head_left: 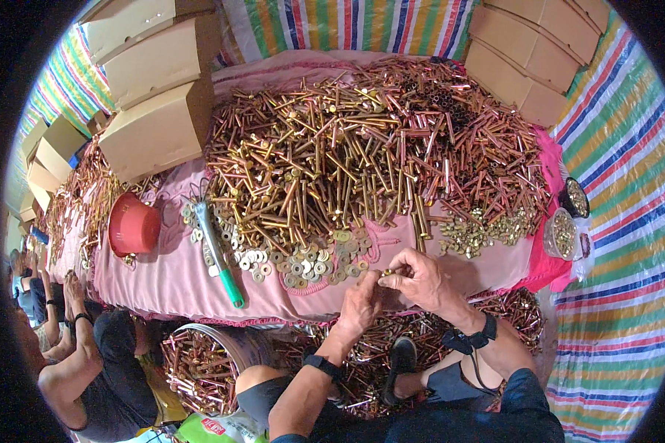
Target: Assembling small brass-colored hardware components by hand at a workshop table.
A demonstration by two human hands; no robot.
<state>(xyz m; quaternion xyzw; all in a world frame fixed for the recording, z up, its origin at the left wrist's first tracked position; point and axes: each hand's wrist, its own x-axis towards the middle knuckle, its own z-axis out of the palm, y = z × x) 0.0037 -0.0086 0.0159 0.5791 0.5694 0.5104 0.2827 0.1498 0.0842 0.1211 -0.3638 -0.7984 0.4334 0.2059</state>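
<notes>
My left hand (362,301) and my right hand (420,280) meet over the near edge of the pink cloth (488,260). A small brass-coloured metal piece (387,272) shows between the thumb and fingers of my right hand. My left fingers are closed right beside it; what they grip is hidden. Just beyond my hands lie flat metal washers (310,266) and a spread of small brass-coloured nuts (488,232). Behind these rises a big heap of long brass- and copper-coloured bolts (325,155).
A red bowl (134,225) and a green-handled tool (225,269) lie left. Cardboard boxes (155,118) are stacked at both back corners. Right stands a clear tub (561,235) of small parts. Below are a bucket (233,343) of bolts and loose bolts. Another person (89,362) sits left.
</notes>
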